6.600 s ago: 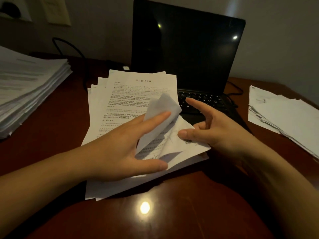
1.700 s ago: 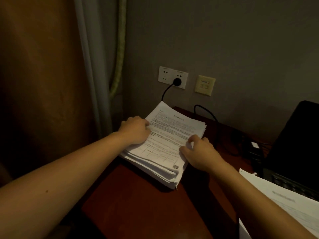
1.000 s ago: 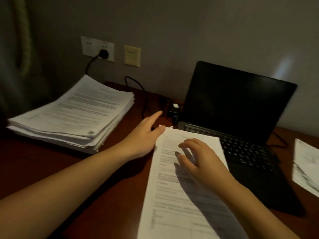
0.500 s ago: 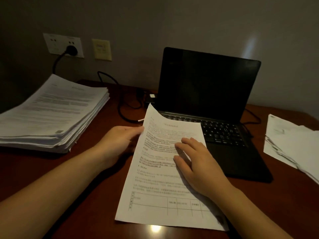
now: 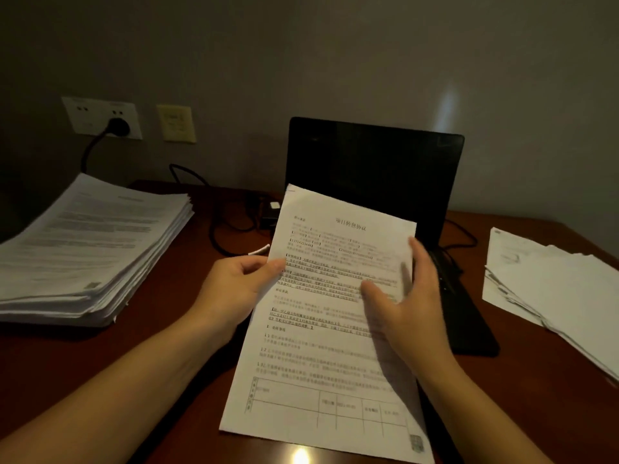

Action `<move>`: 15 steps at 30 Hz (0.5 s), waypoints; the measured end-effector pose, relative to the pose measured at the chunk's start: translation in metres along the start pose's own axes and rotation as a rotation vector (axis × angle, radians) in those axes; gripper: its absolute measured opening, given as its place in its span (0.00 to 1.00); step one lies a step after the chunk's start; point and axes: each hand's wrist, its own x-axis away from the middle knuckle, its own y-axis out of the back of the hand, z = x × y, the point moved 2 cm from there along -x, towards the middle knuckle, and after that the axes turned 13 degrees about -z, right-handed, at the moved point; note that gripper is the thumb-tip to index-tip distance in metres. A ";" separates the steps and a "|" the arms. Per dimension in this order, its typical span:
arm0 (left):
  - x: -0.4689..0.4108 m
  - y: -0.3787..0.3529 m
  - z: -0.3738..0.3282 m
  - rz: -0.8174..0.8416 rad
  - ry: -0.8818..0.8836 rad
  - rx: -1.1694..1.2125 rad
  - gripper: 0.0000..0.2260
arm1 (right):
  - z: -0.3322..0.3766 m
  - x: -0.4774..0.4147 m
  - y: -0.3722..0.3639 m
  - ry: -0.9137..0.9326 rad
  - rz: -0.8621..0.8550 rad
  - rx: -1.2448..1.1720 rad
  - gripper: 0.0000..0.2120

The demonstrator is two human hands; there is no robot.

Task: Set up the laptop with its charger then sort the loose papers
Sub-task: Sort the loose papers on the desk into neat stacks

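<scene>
Printed sheet (image 5: 321,329) is held nearest, long axis running away from the person, far end raised over the keyboard. Its left edge is pinched by the left hand (image 5: 234,289); the right hand (image 5: 402,306) is laid straight-fingered at the right edge. Tall paper stack (image 5: 90,249) lies left, nearer the left hand; loose pile (image 5: 552,289) lies right. No containers seen. Open laptop (image 5: 375,169) and charger plug (image 5: 117,127), seated in the socket, lie behind.

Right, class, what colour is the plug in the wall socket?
Black: the plug sits in a white socket plate; the head view shows it clearly.
</scene>
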 end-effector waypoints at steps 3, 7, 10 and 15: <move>-0.002 -0.002 -0.007 -0.059 0.008 0.102 0.09 | 0.003 -0.013 0.010 -0.286 0.034 -0.195 0.32; -0.010 0.004 -0.021 -0.147 -0.019 0.154 0.08 | 0.013 -0.021 0.004 -0.457 0.259 -0.313 0.09; -0.018 0.012 -0.034 -0.111 -0.090 0.077 0.09 | 0.026 -0.030 -0.009 -0.446 0.214 -0.349 0.09; -0.043 0.040 -0.048 -0.097 -0.146 -0.024 0.27 | 0.059 -0.047 -0.049 -0.448 0.186 -0.390 0.07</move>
